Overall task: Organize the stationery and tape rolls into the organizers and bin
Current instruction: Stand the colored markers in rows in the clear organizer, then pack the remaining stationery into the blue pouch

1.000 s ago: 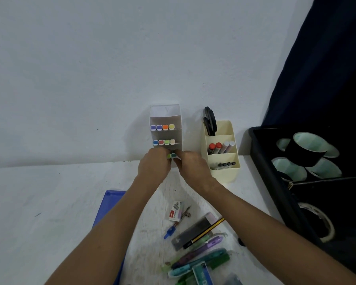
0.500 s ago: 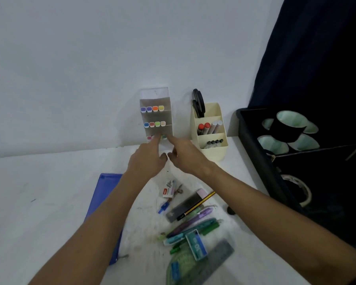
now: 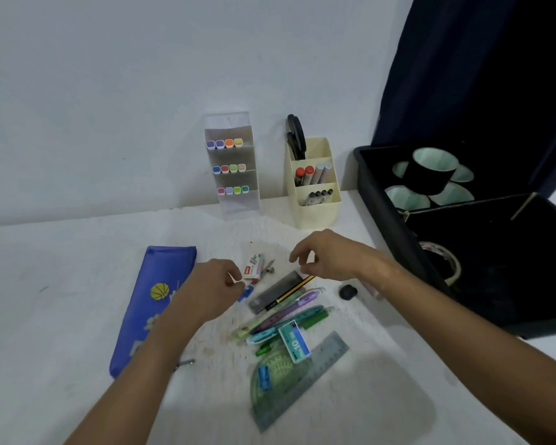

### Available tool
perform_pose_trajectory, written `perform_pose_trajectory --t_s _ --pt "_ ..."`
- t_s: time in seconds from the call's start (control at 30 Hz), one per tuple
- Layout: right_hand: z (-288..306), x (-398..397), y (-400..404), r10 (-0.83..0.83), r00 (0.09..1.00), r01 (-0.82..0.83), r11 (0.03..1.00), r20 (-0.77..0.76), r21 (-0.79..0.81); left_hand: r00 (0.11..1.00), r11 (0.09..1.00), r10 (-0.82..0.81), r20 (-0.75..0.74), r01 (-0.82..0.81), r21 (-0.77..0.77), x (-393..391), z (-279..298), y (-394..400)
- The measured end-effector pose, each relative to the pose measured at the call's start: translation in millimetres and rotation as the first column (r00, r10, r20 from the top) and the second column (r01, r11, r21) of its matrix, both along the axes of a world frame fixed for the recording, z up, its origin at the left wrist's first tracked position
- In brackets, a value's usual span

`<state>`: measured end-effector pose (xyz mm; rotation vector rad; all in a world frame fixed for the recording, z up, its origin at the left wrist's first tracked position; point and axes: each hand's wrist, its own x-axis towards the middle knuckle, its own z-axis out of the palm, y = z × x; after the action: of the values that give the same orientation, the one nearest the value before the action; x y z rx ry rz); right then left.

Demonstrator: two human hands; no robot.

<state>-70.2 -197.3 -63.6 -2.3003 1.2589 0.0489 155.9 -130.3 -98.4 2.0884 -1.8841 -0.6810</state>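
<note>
White table (image 3: pixel 61 284): pouch (image 3: pixel 148 303), pens (image 3: pixel 289 313), ruler (image 3: pixel 302 380), organizers (image 3: pixel 315 200), bin (image 3: pixel 385 220).

The small teal staple box (image 3: pixel 294 344) among the pens reads "10"; other print is too blurred.

A white desk (image 3: pixel 61 300) is carrying everything, meeting a pale wall (image 3: pixel 142 75) that is rising behind it. A dark navy curtain (image 3: pixel 479 69) is hanging at the desk's far right corner, draping down beside the wall.
</note>
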Motion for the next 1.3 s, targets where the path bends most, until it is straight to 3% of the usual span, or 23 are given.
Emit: perform_pose_trajectory --t_s 0.23,0.57,0.7,0.87,0.97,1.07,1.3 --pt "-15 5 18 -0.005 1.000 0.006 0.999 -0.017 0.035 1.000 0.999 0.011 -0.025 -0.012 -0.031 -1 -13 12" --pt "-24 104 30 0.087 0.967 -0.098 0.995 0.242 0.036 0.922 0.930 0.365 0.128 -0.352 -0.109 52 -9 32" --pt "-36 148 34 -0.001 0.971 -0.039 0.986 0.239 0.161 0.883 0.897 0.439 0.167 -0.443 -0.015 65 -12 50" --pt "-37 171 41 -0.130 0.953 0.020 0.928 0.274 0.372 0.898 0.899 0.430 0.091 -0.435 0.051 67 -16 61" --pt "-38 169 46 -0.187 0.928 0.012 0.879 0.323 0.477 0.899 0.904 0.425 0.108 -0.427 0.003 63 -11 61" --pt "-38 163 54 -0.272 0.886 0.024 0.835 0.375 0.549 0.898 0.897 0.440 0.033 -0.437 -0.062 61 -6 59" --pt "-10 126 57 -0.509 0.718 0.279 0.836 0.475 0.473 0.949 0.894 0.312 -0.038 -0.307 -0.327 25 62 50"
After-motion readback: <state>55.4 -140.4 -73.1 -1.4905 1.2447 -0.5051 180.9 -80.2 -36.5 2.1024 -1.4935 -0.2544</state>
